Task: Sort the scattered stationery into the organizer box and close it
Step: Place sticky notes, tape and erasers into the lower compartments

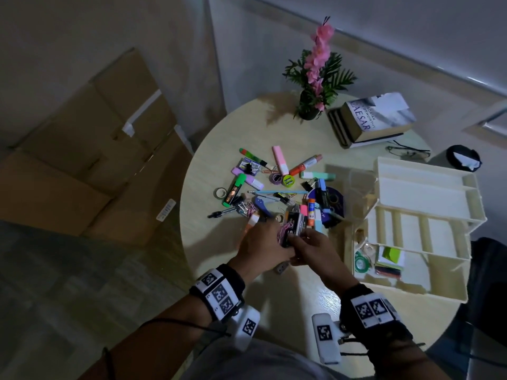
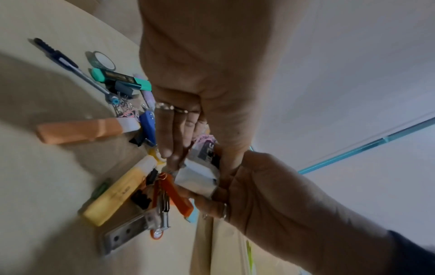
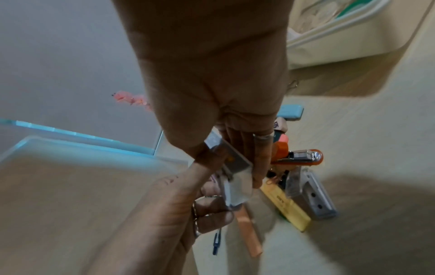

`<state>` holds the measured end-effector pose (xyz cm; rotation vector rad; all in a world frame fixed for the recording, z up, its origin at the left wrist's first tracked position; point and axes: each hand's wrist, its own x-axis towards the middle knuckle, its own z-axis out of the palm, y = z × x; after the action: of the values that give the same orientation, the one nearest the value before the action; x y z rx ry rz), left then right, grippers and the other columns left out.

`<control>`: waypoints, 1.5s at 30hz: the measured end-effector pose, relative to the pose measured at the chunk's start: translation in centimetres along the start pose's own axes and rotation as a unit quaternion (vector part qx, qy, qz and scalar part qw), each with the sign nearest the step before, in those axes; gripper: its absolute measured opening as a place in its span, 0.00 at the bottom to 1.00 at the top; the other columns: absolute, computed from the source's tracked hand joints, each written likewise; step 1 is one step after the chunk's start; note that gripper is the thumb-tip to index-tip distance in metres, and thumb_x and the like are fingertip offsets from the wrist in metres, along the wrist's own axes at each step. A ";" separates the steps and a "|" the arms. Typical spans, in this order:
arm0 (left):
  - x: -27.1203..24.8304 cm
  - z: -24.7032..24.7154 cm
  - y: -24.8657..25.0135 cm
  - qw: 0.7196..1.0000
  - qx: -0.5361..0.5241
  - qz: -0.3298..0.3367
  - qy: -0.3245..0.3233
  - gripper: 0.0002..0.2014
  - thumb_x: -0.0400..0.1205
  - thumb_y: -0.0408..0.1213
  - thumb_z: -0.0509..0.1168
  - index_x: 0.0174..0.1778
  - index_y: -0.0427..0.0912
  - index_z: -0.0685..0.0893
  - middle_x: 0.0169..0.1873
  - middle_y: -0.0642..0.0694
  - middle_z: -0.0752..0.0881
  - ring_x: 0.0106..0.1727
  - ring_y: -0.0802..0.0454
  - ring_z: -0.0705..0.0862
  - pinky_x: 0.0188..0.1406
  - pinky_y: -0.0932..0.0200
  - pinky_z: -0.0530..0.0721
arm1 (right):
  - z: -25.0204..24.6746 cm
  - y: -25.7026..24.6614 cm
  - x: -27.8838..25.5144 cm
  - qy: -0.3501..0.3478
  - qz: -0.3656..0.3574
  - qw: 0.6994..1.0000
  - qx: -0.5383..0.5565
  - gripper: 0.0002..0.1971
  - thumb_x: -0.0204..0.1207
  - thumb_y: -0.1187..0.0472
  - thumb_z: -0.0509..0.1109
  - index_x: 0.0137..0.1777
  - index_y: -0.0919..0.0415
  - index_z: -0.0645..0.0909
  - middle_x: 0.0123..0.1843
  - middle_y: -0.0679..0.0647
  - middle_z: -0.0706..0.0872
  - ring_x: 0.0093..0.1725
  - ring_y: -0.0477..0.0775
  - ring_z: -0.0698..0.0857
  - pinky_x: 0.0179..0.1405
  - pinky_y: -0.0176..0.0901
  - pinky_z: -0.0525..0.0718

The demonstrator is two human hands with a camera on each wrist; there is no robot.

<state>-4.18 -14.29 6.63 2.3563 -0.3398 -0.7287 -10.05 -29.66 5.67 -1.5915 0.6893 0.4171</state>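
Holding a small packet (image 1: 293,229) between both hands, I was at the near edge of the stationery pile (image 1: 277,187), just above the round table (image 1: 208,242). My left hand (image 1: 260,246) had its fingers curled round the packet's left side, with some pink clips pressed against it; my right hand (image 1: 311,249) pinched the near end between thumb and fingertips. In the wrist views the packet looked soft and partly clear, so I judged it could slip or spill if squeezed at one corner only.

To do this step well, I reckoned one hand should take the whole packet flat across its width before the other let go. The pink clips needed either a firm pinch or a clean drop back onto the pile.

The organizer box (image 1: 411,290) sat open at the right, well apart from my hands, with its lid (image 1: 419,171) standing at the far side. Tape rolls (image 1: 361,263) and a green pad (image 1: 391,255) already lay in its near compartments; the long slots further back looked free, though I could not tell which suited the packet.

An orange marker (image 2: 77,131), a yellow marker (image 2: 113,197) and a stapler (image 3: 299,158) lay just beneath my hands, easy to snag on lifting.
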 end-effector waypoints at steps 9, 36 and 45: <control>1.4 0.1 -3.6 0.989 -0.100 -0.026 -0.105 0.19 0.75 0.44 0.83 0.56 0.41 0.87 0.45 0.44 0.91 0.49 0.50 0.89 0.56 0.47 0.90 | -1.1 1.3 -0.1 0.061 -0.062 0.980 -0.180 0.14 0.86 0.49 0.72 0.43 0.58 0.81 0.33 0.56 0.92 0.30 0.57 0.91 0.38 0.66 0.92; 4.1 4.5 1.2 0.879 0.382 0.257 -0.122 0.15 0.83 0.44 0.71 0.65 0.62 0.82 0.58 0.49 0.74 0.55 0.40 0.84 0.52 0.38 0.89 | -11.6 6.3 -9.5 0.154 0.004 0.987 -0.050 0.18 0.88 0.60 0.63 0.40 0.72 0.79 0.28 0.52 0.81 0.29 0.51 0.77 0.32 0.50 0.74; 3.6 4.7 3.5 0.898 0.355 0.238 -0.102 0.15 0.80 0.36 0.73 0.57 0.61 0.87 0.55 0.56 0.72 0.54 0.50 0.80 0.54 0.45 0.87 | -18.4 8.5 -11.8 0.237 0.014 0.971 -0.008 0.19 0.87 0.59 0.62 0.40 0.72 0.84 0.28 0.58 0.83 0.31 0.55 0.77 0.33 0.49 0.72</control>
<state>-4.18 -20.79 4.34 2.6641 -1.4287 -0.6769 -26.72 -45.70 9.34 -1.7151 1.0729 0.0560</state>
